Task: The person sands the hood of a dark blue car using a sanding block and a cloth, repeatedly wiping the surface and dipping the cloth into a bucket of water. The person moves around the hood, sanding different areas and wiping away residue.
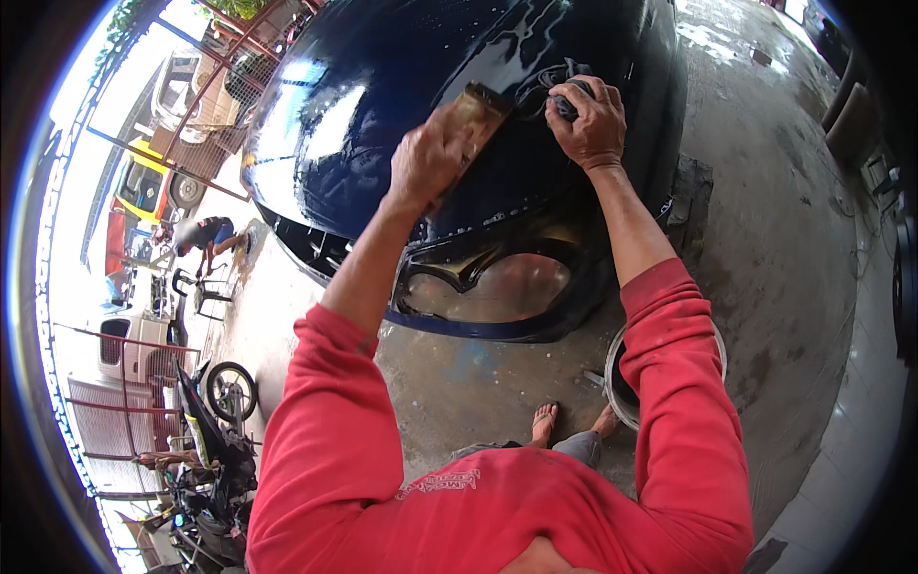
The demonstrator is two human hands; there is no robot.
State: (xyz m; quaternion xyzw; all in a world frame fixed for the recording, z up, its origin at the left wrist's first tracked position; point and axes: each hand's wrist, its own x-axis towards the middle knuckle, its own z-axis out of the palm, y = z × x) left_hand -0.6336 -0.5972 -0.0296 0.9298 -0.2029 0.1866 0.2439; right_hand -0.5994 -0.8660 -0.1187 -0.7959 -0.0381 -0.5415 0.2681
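Note:
In front of me is the dark blue hood point(354, 187) of a car, wet and shiny. My left hand point(427, 161) is closed on a flat brownish block point(486, 107), probably a sanding block, laid against the hood; the hand is slightly smeared by motion. To its right, my right hand point(595, 122) grips a bunched dark cloth point(566, 92) on the hood, with loose folds hanging past the fingers. Below both hands sits the hazy headlight point(492, 287) at the car's near corner.
A white bucket point(613, 383) stands by my feet, partly under my right forearm. At left are a parked motorcycle point(215, 459), a red metal fence point(124, 378) and another person point(203, 235) bending over. A dark block-shaped object point(690, 201) lies beside the car's right side.

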